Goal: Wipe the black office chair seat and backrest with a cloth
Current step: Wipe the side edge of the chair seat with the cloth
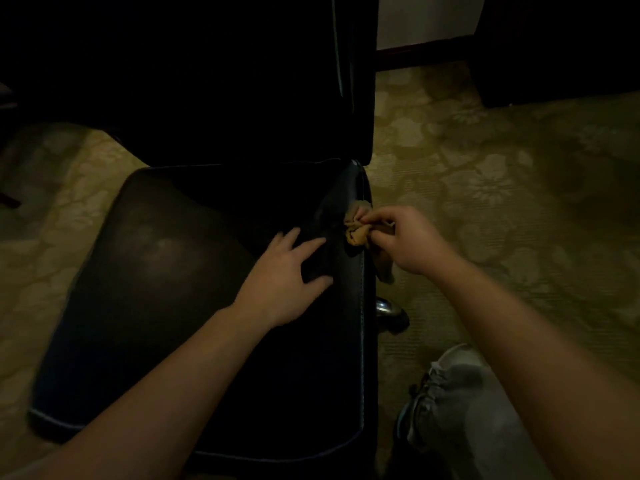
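A black office chair fills the middle of the dim view, its padded seat (166,278) below and its dark backrest (242,81) rising behind. My right hand (408,240) pinches a bunched tan cloth (358,230) at the seat's right edge, with part of the cloth hanging down beside the chair. My left hand (287,275) lies on the seat just left of the cloth, fingers spread and straight against the black surface.
A patterned yellowish carpet (502,185) surrounds the chair. A chrome chair base leg (388,306) shows under the seat's right side. My grey shoe (446,393) stands on the carpet at lower right. Dark furniture (561,46) stands at the back right.
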`<state>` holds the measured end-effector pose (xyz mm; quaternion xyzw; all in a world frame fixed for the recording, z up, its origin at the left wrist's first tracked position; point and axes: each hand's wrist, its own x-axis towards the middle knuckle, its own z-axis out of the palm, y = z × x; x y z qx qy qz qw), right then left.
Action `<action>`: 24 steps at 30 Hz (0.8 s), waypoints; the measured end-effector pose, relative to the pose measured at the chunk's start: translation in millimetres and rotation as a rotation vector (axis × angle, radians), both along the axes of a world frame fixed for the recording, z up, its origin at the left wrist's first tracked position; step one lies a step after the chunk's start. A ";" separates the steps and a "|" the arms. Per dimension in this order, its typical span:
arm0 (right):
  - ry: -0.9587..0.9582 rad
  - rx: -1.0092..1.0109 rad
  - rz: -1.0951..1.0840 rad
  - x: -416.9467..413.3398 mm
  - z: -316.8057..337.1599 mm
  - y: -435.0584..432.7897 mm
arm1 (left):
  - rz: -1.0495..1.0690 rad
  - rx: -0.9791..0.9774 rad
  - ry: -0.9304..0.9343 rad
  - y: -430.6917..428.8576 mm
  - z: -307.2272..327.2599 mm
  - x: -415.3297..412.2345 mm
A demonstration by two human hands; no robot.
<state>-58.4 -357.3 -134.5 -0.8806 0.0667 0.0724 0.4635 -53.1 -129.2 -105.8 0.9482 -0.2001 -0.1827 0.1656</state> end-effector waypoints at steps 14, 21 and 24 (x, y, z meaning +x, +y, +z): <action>-0.009 -0.126 0.002 -42.1 5.6 17.6 | 0.151 -0.139 -0.314 2.6 -34.3 -39.5; -0.033 -0.101 -0.072 -15.4 -1.8 15.6 | 0.196 -0.087 -0.346 -0.8 -38.1 -48.8; 0.017 -0.047 0.013 -20.5 -1.0 7.6 | 0.187 -0.054 -0.409 -0.8 -42.5 -52.5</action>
